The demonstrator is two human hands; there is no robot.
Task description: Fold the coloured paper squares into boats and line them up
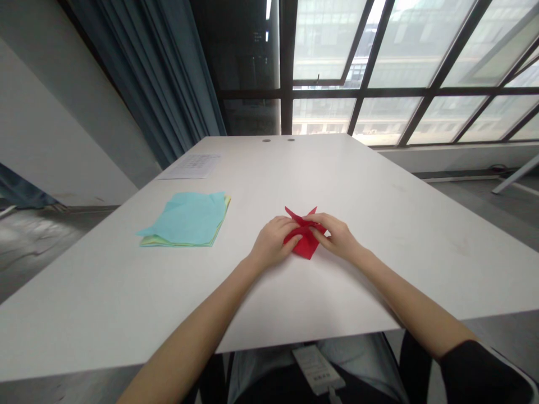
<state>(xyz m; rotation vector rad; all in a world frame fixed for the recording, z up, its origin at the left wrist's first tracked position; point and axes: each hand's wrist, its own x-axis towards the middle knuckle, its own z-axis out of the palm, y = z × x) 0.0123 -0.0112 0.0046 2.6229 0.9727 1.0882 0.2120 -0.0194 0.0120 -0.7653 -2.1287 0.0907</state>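
The red paper (309,247) is folded, with two points sticking up at eleven and one o'clock, and it sits at twelve o'clock from the person, on or just above the bench (337,174). The left hand (273,238) is curled nearly closed and pinches the paper's nine o'clock side. The right hand (337,233) is nearly closed too, gripping the three o'clock side between thumb and fingers. The paper looks thin, so it could rip if both hands pull apart too hard. If one thumb slips, a fold might pop open or go crooked. Squeezing too tight could squash the points. The fingers hide the middle, so a bad crease there could be missed. Over at nine o'clock from the red paper, the blue-topped paper pile (191,217) is loose, so a bump could slide its sheets.
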